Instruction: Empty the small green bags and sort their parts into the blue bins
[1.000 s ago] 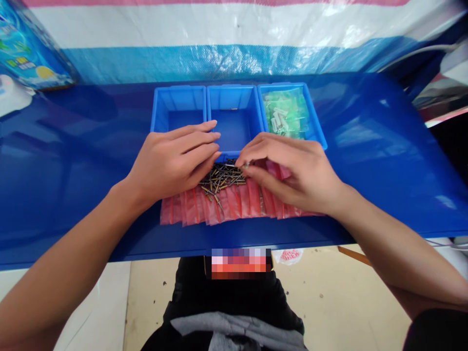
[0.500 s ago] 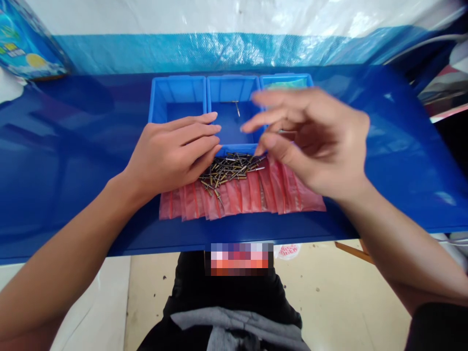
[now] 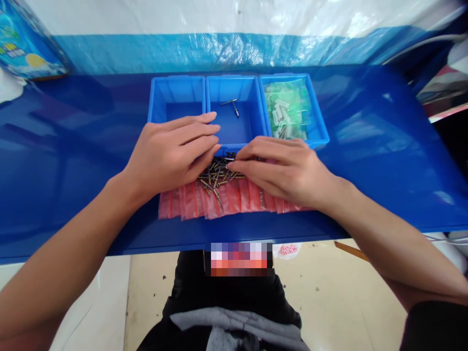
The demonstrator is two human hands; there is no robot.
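Note:
A heap of small metal rivets (image 3: 218,175) lies on a row of red plastic bags (image 3: 190,204) at the near edge of the blue table (image 3: 73,161). My left hand (image 3: 171,153) rests flat beside the heap, fingers stretched out and touching it. My right hand (image 3: 281,168) lies on the bags with its fingertips pressed onto the rivets. Behind stand three blue bins: the left bin (image 3: 177,100) holds nothing I can see, the middle bin (image 3: 234,129) holds two rivets (image 3: 232,105), the right bin (image 3: 318,134) holds green bags of white parts (image 3: 287,109).
A blue and white tarp (image 3: 234,39) hangs behind the table. A printed blue box (image 3: 25,48) stands at the far left. Cables and clutter sit at the far right (image 3: 446,73). Below the table edge are my lap and a pale floor (image 3: 329,297).
My right hand rose over the middle bin, let go of rivets that now lie there, then came back down to the heap. The left hand stayed put.

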